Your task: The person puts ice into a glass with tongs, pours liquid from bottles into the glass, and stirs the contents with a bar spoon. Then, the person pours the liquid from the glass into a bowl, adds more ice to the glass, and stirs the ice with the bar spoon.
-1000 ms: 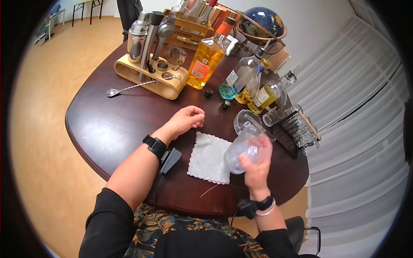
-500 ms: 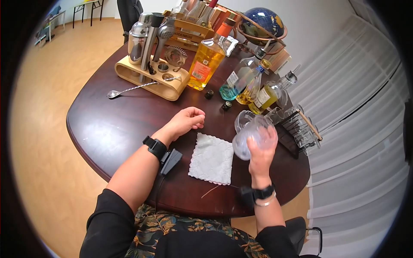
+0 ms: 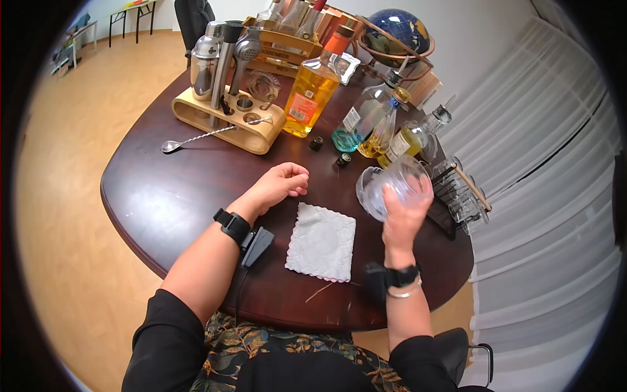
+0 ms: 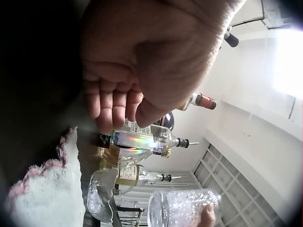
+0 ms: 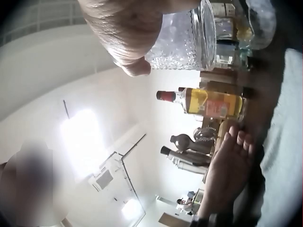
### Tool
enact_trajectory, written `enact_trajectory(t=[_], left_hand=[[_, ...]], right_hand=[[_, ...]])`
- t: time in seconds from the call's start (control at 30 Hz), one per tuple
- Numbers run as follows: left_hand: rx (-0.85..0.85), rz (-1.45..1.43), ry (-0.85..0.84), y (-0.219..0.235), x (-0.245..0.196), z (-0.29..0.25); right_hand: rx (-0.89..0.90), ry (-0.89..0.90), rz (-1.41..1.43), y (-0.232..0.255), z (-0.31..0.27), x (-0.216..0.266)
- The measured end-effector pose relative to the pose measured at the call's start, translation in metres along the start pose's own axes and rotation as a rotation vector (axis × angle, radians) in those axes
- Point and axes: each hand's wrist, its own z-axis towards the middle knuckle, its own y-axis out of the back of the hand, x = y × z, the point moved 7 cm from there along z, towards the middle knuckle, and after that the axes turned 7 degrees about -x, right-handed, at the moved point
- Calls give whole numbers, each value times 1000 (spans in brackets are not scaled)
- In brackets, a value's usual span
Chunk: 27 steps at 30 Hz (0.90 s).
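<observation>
My right hand (image 3: 405, 215) grips a clear mixing glass (image 3: 388, 191), its thumb on the near side. The bumpy cut pattern of the glass wall and a smooth thick band at its lower end show in the right wrist view. In the head view the glass overlaps a clear glass bowl (image 3: 366, 181) with a wavy rim behind it. My left hand (image 3: 282, 181) rests on the table, its fingers loosely bent and holding nothing. Between the two hands, nearer my body, lies a white cloth (image 3: 320, 245) with a scalloped pinkish edge.
A wooden bar-tool stand (image 3: 264, 138) with a shaker and bar spoon stands back left. Beside it is an amber bottle (image 3: 307, 98); several pourer bottles, including a teal-bottomed bottle (image 3: 349, 130), stand back right. A black glass rack (image 3: 444, 212) is at the right edge. Two dark caps lie mid-table.
My right hand has carried the mixing glass away from my body and to the right, from beside the cloth to in front of the glass bowl. The left hand has stayed in place.
</observation>
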Motion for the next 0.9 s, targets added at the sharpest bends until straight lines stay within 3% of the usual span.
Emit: enact_trajectory(t=[0.13, 0.27, 0.43, 0.53, 0.63, 0.73, 0.83, 0.9], left_hand=[[-6, -21, 2, 0, 2, 2], [-34, -55, 19, 2, 3, 0], [-26, -63, 15, 3, 1, -1], [6, -30, 21, 2, 1, 0], [0, -26, 21, 2, 2, 2], [-5, -17, 24, 2, 5, 6], [-19, 5, 35, 1, 2, 3], [-43, -32, 27, 3, 6, 4]], right_hand=[[153, -234, 73, 19, -44, 19], [394, -290, 211, -18, -75, 33], [196, -81, 89, -41, -24, 15], [45, 27, -9, -13, 0, -4], [39, -165, 56, 16, -19, 1], [244, -191, 49, 21, -62, 19], [444, -328, 132, -6, -97, 33], [481, -246, 143, -25, -93, 31]])
